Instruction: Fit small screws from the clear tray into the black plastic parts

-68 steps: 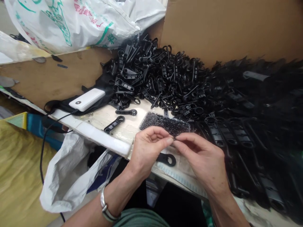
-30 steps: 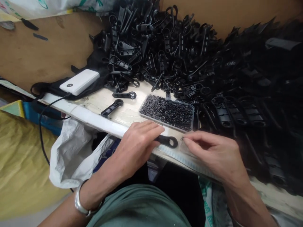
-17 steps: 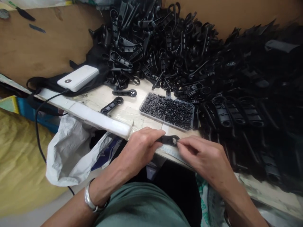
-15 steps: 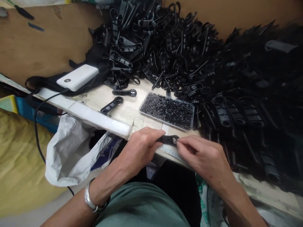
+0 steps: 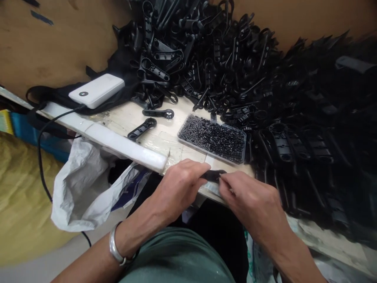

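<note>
My left hand (image 5: 179, 188) grips a flat black plastic part (image 5: 212, 175) at the near edge of the table (image 5: 165, 137). My right hand (image 5: 250, 200) pinches at the part's ring end with thumb and forefinger; whatever small piece it holds is hidden. Just beyond my fingers lies a clear tray (image 5: 212, 138) filled with tiny black pieces. Two loose black parts (image 5: 141, 129) lie left of the tray.
A big heap of black plastic parts (image 5: 224, 67) covers the back and right of the table, against a cardboard wall (image 5: 294, 19). A white power bank (image 5: 96, 90) with a black cable lies at left. A white plastic bag (image 5: 88, 184) hangs below the table edge.
Both hands came down from in front of the tray to the table edge. My left hand took hold of the black part and my right fingers closed in on its ring end.
</note>
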Motion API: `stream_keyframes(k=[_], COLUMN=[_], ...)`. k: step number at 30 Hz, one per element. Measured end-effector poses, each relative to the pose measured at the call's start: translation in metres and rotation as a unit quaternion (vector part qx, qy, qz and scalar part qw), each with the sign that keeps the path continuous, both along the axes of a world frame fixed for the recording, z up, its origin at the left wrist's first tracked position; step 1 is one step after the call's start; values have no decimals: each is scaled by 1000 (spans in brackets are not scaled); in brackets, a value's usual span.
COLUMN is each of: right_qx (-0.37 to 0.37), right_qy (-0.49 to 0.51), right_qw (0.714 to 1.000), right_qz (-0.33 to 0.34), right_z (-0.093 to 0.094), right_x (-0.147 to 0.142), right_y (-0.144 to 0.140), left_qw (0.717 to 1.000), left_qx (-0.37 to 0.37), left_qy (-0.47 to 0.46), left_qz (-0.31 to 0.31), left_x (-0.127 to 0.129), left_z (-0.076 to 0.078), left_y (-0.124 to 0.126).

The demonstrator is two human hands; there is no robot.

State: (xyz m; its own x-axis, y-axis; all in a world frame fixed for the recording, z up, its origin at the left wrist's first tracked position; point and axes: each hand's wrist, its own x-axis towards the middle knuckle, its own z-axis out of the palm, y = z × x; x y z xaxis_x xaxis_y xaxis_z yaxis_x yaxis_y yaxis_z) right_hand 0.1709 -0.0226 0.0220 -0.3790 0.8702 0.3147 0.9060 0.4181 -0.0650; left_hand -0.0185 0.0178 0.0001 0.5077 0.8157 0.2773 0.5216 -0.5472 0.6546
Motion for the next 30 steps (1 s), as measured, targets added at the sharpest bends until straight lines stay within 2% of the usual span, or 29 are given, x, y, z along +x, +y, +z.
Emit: stream_keyframes(k=[9, 13, 18, 21, 23, 25, 30], right_qx=[-25, -96, -210, -303, -335, -340, -307], right_qy=[-61, 45, 202, 233, 232, 220, 169], right_qw=[998, 994, 953, 917, 904, 906, 930], right_qz=[-10, -32, -78, -115, -125, -124, -112], right_z=[10, 12, 16, 19, 20, 20, 19], right_x=[-15, -12, 0, 6, 8, 9, 3], right_y=[-2, -1, 5, 10, 13, 15, 19], left_qw=[1000, 999, 997, 996, 996, 996, 995], left_qx=[-9, -11, -19, -23, -29, -35, -35], left_qy=[-14, -33, -7, 1, -6, -22, -61], left_qz=[-1, -28, -75, -81, -84, -85, -76], left_x=[0, 0, -1, -2, -3, -3, -2], left_z=[-1, -2, 0, 0, -1, -2, -6], left_y=[0, 1, -1, -1, 0, 1, 2])
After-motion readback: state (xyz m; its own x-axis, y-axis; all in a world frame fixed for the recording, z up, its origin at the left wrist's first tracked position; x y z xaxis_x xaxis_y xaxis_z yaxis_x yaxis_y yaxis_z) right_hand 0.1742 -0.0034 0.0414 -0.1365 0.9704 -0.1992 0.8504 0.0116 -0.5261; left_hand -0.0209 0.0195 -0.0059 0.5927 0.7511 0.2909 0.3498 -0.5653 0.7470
